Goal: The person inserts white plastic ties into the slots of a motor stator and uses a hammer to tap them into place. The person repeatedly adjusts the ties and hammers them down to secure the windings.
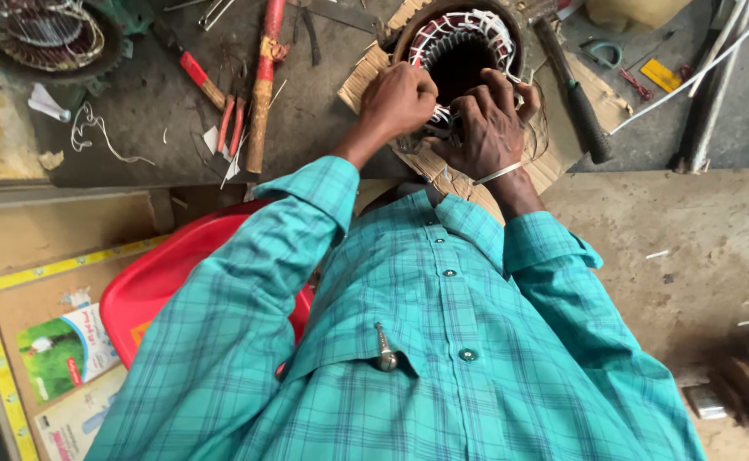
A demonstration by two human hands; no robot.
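A round motor stator [460,38] with white and red winding coils lies on a piece of corrugated cardboard [366,72] on the dark workbench. My left hand [398,98] is closed in a fist at the stator's near rim, gripping white winding strands [440,112]. My right hand [489,124], with a metal bangle on the wrist, presses against the same rim, its fingers curled and pinching those strands. The two hands almost touch. What lies under the palms is hidden.
A hammer [575,98] lies right of the stator. Red-handled pliers [231,124], a long red-and-wood tool [263,85] and a red screwdriver [199,77] lie to the left. A second wound stator [46,34] sits top left. A red plastic seat [157,277] is below the bench.
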